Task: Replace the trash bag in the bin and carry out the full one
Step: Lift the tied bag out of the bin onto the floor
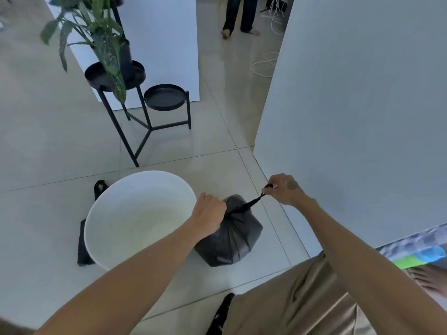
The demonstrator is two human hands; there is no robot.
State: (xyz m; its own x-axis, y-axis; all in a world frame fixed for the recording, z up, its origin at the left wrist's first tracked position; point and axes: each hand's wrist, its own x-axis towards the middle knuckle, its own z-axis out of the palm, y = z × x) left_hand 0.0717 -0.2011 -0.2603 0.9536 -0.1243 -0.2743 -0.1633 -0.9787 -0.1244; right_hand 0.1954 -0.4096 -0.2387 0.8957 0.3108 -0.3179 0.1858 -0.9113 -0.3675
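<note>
A full black trash bag [229,240] sits on the tiled floor just right of a round white bin [116,213], which has no liner in it. My left hand [210,216] is closed around the gathered neck of the bag. My right hand [281,189] pinches a stretched black handle strip [252,201] of the same bag and holds it taut up and to the right. A flat black bag [83,247] lies on the floor behind the bin's left side, one handle loop [99,187] showing.
A black metal plant stand [135,105] with a leafy plant [96,37] stands beyond the bin. A white wall corner [256,146] rises on the right. Another person's legs [239,18] and white cables [264,65] are down the corridor. My knee [302,298] is at bottom right.
</note>
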